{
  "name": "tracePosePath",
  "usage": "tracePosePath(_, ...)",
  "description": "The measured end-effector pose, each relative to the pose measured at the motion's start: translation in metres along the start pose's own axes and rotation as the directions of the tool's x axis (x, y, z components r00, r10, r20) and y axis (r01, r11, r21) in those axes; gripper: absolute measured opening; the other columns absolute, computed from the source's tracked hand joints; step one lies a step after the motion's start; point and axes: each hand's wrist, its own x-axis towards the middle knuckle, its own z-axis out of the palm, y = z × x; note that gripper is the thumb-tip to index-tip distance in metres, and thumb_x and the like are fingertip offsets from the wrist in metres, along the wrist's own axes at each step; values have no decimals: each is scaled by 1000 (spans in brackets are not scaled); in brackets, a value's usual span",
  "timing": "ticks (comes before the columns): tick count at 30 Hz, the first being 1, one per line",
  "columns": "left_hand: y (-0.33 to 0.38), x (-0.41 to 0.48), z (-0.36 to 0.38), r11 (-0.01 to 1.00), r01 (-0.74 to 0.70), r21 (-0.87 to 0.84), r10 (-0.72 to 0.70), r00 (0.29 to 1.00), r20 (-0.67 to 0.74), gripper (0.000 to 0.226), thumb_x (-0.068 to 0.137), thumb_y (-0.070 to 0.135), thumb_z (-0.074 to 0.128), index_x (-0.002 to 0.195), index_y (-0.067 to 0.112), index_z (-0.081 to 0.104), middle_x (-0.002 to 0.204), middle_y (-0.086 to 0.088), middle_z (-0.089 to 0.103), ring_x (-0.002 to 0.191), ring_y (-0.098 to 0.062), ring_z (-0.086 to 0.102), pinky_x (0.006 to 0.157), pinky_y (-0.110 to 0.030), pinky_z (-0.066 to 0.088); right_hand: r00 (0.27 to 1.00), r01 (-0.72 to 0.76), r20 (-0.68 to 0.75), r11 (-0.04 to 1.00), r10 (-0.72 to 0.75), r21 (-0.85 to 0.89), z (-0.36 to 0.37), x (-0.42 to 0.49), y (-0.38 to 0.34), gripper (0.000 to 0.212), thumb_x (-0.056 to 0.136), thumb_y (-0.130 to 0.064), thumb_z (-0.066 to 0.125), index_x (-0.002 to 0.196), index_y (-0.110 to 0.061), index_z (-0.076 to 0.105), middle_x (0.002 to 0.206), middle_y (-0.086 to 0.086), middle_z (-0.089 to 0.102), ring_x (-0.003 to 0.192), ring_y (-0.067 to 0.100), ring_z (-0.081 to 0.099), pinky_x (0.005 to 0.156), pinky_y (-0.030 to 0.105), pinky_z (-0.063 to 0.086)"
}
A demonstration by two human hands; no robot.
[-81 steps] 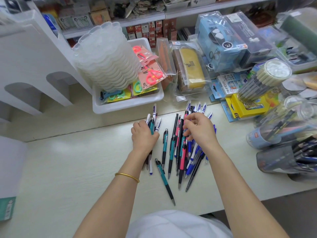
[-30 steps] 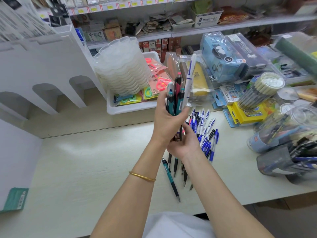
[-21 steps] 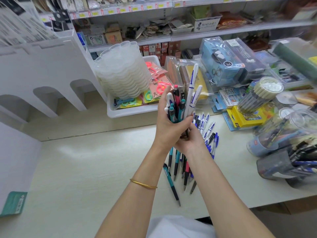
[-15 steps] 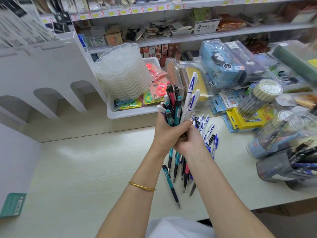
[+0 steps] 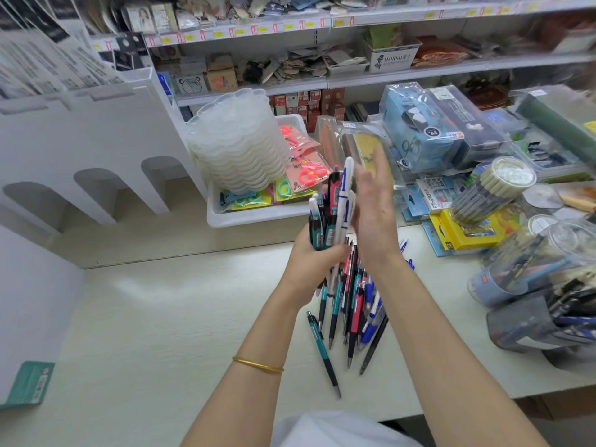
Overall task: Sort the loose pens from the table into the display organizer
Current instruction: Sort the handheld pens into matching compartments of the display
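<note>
My left hand (image 5: pixel 311 258) grips a bundle of pens (image 5: pixel 333 211) upright above the table, their tops pointing away from me. Beside the bundle on its right is my right hand (image 5: pixel 375 217), its fingers straight and its palm against the pens' sides. Under both hands several loose pens (image 5: pixel 351 304) lie fanned on the pale table (image 5: pixel 161 317), teal, pink, blue and black. The white display organizer (image 5: pixel 84 146) with arched openings stands at the back left, an arm's reach from the bundle.
A white tray (image 5: pixel 258 214) with stacked clear lids and packed scissors stands behind the pens. Clear tubs of pens (image 5: pixel 529 272) and a grey pen holder (image 5: pixel 532 321) crowd the right side. Shelves of stock fill the back.
My right hand has let go of the bundle's lower end and now lies flat against its right side. The bundle stays upright in my left hand.
</note>
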Motion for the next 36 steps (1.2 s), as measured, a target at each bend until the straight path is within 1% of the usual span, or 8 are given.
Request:
tracePosePath(3, -3, -2, 0, 997, 82, -7, -81, 993, 84, 24, 67, 1, 64, 89, 7, 56, 70, 0, 56, 64, -16, 53, 61, -32, 49, 988, 125, 104, 982, -110, -144, -3, 17, -4, 35, 99, -32, 43, 134, -36, 43, 127, -6, 57, 106, 16, 63, 93, 36, 51)
tracePosePath(5, -4, -2, 1, 991, 127, -45, -122, 987, 101, 26, 67, -1, 65, 90, 5, 55, 70, -1, 57, 62, -15, 54, 59, -31, 49, 995, 59, 94, 980, -42, -192, -4, 22, 0, 25, 101, -21, 44, 121, -21, 58, 116, 1, 63, 85, 19, 68, 80, 40, 56)
tracePosePath(8, -5, -3, 4, 971, 218, -102, -209, 973, 94, 22, 78, -8, 67, 92, 4, 56, 66, -3, 58, 57, -16, 56, 57, -31, 50, 995, -71, 57, 974, 85, -213, -1, 20, 10, 22, 101, -18, 43, 101, -14, 65, 100, 6, 69, 87, 22, 68, 79, 36, 55)
tracePosePath(13, -16, -7, 1, 913, 328, -243, -344, 939, -23, 21, 82, -3, 69, 94, 6, 54, 62, -4, 57, 54, -15, 55, 57, -31, 52, 949, -182, 176, 912, 260, -367, 4, 20, 18, 30, 100, -28, 46, 102, -12, 71, 105, -8, 66, 96, -5, 57, 84, 16, 45)
tracePosePath(17, -31, -20, -22, 909, 409, -82, -416, 879, -231, 22, 83, 3, 69, 99, 9, 55, 75, -9, 57, 60, -17, 56, 61, -31, 54, 928, -264, 156, 891, 340, -370, -2, 14, 27, 37, 99, -36, 45, 127, -16, 59, 122, -7, 59, 110, 7, 56, 89, 26, 49)
tracePosePath(21, -63, -39, -45, 834, 531, 148, -408, 775, -482, 24, 80, 8, 69, 96, 8, 51, 79, -11, 57, 59, -20, 54, 55, -30, 49, 904, -418, -29, 868, 427, -267, -26, 5, 42, 25, 101, -25, 43, 115, -12, 60, 113, 8, 63, 92, 18, 65, 76, 32, 55)
tracePosePath(32, -91, -48, 17, 517, 659, 546, -206, 715, -668, 21, 89, 10, 58, 95, 11, 37, 82, -2, 50, 72, -26, 51, 52, -31, 36, 831, -533, 29, 809, 556, -248, -60, -22, 64, 15, 100, -17, 45, 97, -15, 59, 92, 10, 65, 70, 17, 64, 63, 28, 55)
tracePosePath(36, -87, -35, 13, 529, 651, 544, -143, 700, -699, 21, 92, 14, 57, 96, 11, 37, 91, -5, 55, 75, -25, 51, 56, -32, 38, 827, -536, 44, 810, 560, -239, -72, -26, 62, 18, 100, -17, 45, 104, -9, 60, 92, 11, 65, 67, 16, 64, 61, 27, 55)
